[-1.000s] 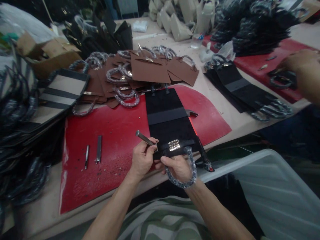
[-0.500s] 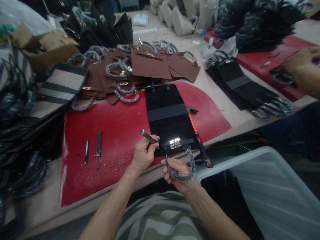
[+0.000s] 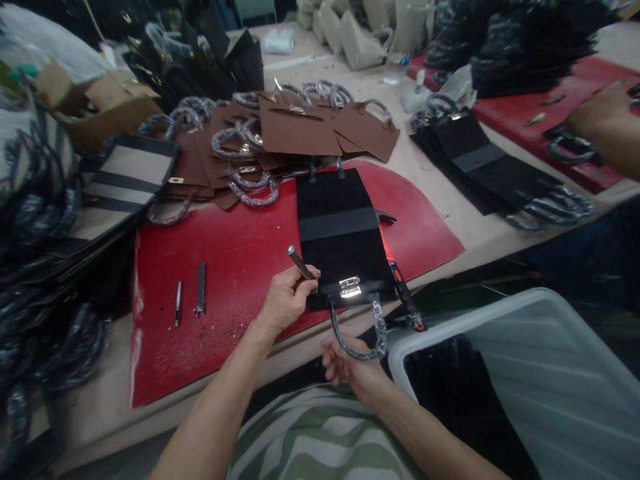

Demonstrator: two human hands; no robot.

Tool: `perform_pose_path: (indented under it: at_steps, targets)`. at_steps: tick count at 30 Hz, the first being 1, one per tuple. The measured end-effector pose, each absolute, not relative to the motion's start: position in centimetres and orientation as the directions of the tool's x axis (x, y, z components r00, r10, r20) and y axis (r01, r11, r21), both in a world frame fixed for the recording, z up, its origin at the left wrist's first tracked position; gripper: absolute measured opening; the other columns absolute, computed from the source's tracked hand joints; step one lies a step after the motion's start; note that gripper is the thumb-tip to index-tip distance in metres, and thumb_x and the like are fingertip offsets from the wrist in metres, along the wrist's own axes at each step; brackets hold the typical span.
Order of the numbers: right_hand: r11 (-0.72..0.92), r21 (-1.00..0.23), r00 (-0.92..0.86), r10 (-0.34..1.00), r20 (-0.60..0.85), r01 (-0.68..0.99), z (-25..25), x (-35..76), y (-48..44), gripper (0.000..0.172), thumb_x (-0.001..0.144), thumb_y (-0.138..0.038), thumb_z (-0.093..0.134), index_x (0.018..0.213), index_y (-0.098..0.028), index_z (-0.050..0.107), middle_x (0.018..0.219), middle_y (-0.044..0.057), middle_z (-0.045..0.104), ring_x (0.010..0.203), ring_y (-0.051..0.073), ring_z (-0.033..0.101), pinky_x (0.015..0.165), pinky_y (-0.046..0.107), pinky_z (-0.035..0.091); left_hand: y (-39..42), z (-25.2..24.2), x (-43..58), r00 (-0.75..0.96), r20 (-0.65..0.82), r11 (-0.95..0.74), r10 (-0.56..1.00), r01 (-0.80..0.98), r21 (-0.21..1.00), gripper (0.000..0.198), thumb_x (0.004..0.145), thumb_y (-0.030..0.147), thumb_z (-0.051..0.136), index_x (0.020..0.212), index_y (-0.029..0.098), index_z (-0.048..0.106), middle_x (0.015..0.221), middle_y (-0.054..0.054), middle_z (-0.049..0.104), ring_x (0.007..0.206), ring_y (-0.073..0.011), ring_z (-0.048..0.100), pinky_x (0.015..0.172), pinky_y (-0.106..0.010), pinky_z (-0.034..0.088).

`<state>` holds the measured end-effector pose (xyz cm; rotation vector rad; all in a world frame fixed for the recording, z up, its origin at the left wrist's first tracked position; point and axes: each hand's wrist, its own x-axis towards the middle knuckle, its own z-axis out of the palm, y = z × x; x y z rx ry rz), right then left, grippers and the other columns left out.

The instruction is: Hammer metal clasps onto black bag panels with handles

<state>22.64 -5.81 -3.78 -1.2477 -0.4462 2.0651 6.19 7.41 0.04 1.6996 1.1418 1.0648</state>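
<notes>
My left hand (image 3: 286, 297) is closed around a metal punch (image 3: 299, 260), which leans beside the lower left edge of a black bag panel (image 3: 340, 257). The panel lies flat on a red mat (image 3: 240, 273) and carries a shiny metal clasp (image 3: 350, 287) near its close edge. A plastic-wrapped handle (image 3: 379, 327) loops from that edge toward me. Beneath the loop, my right hand (image 3: 357, 370) is loosely curled with its fingers apart, gripping nothing I can see. Partly under the panel's right side lies a claw hammer (image 3: 400, 277) with a red and black grip.
Two slim metal tools (image 3: 201, 288) lie left on the mat. Brown bag panels (image 3: 300, 130) are heaped behind it, with black ones (image 3: 480, 157) to the right. A grey plastic bin (image 3: 550, 320) stands at my right. Another person's hand (image 3: 603, 127) is at far right.
My right hand has let go of the handle and dropped slightly toward me. My left hand keeps the punch at the panel's edge. The view has shifted a little.
</notes>
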Motion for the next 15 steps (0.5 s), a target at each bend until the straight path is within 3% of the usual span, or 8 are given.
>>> perform_pose_path:
  at_steps: [2,4,5,7,9,11,15]
  targets:
    - [-0.621,-0.782,-0.441,0.689,-0.575,0.051,-1.7,23.1,-7.1,0.018,0.086,-0.035,0.062,0.086,-0.017,0.067,0.066,0.000,0.063,0.053,0.012,0.055,0.049,0.023,0.039,7.4,-0.1,6.2,0.232,0.208,-0.266,0.950,0.262,0.928,0.017,0.084,0.019,0.057,0.096,0.018,0.068,0.099,-0.007,0.074,0.092,-0.0209,0.070,0.079,-0.032,0.058]
    - [-0.246,-0.914,-0.578,0.714,-0.396,0.323,1.1,23.6,-7.2,0.018,0.089,-0.025,0.054,0.092,-0.019,0.070,0.074,0.002,0.065,0.064,0.015,0.058,0.061,0.027,0.044,7.2,-0.2,6.2,0.213,0.223,-0.275,0.951,0.254,0.927,0.016,0.084,0.020,0.057,0.095,0.018,0.068,0.101,-0.008,0.074,0.091,-0.0211,0.070,0.078,-0.032,0.058]
    - [-0.024,-0.925,-0.591,0.763,-0.262,0.380,2.5,23.9,-6.7,0.023,0.091,-0.021,0.049,0.100,-0.019,0.070,0.083,0.004,0.067,0.074,0.016,0.060,0.070,0.029,0.045,7.1,-0.3,6.3,0.203,0.232,-0.280,0.951,0.249,0.927,0.015,0.085,0.020,0.057,0.095,0.018,0.068,0.101,-0.008,0.074,0.091,-0.0211,0.071,0.078,-0.032,0.058]
    - [0.274,-0.813,-0.505,0.862,-0.029,0.514,4.5,24.4,-4.7,0.030,0.094,-0.018,0.043,0.109,-0.018,0.069,0.097,0.009,0.065,0.089,0.020,0.057,0.082,0.035,0.044,6.9,-0.4,6.3,0.188,0.245,-0.286,0.951,0.237,0.928,0.014,0.085,0.020,0.057,0.094,0.018,0.068,0.101,-0.008,0.074,0.092,-0.0211,0.071,0.078,-0.032,0.058]
    - [0.363,-0.642,-0.392,0.914,0.104,0.676,4.9,24.8,-2.3,0.030,0.094,-0.018,0.043,0.108,-0.019,0.070,0.112,0.012,0.060,0.105,0.025,0.052,0.093,0.042,0.039,6.8,-0.4,6.3,0.187,0.246,-0.285,0.951,0.229,0.931,0.015,0.085,0.020,0.056,0.094,0.018,0.068,0.101,-0.008,0.074,0.092,-0.0211,0.070,0.078,-0.031,0.058]
    - [0.357,-0.523,-0.335,0.932,0.140,0.774,4.2,25.0,-0.4,0.029,0.093,-0.018,0.047,0.107,-0.023,0.072,0.126,0.012,0.055,0.120,0.029,0.045,0.104,0.050,0.030,6.8,-0.3,6.3,0.195,0.240,-0.283,0.951,0.231,0.931,0.016,0.085,0.020,0.056,0.095,0.018,0.068,0.101,-0.008,0.073,0.093,-0.0208,0.070,0.078,-0.031,0.058]
    - [0.325,-0.461,-0.319,0.943,0.093,0.826,2.2,25.0,0.8,0.035,0.092,-0.016,0.048,0.116,-0.030,0.070,0.136,0.009,0.048,0.131,0.029,0.036,0.113,0.057,0.016,6.8,-0.3,6.3,0.197,0.251,-0.293,0.948,0.225,0.929,0.015,0.085,0.019,0.056,0.095,0.018,0.068,0.102,-0.008,0.073,0.094,-0.0204,0.070,0.080,-0.031,0.057]
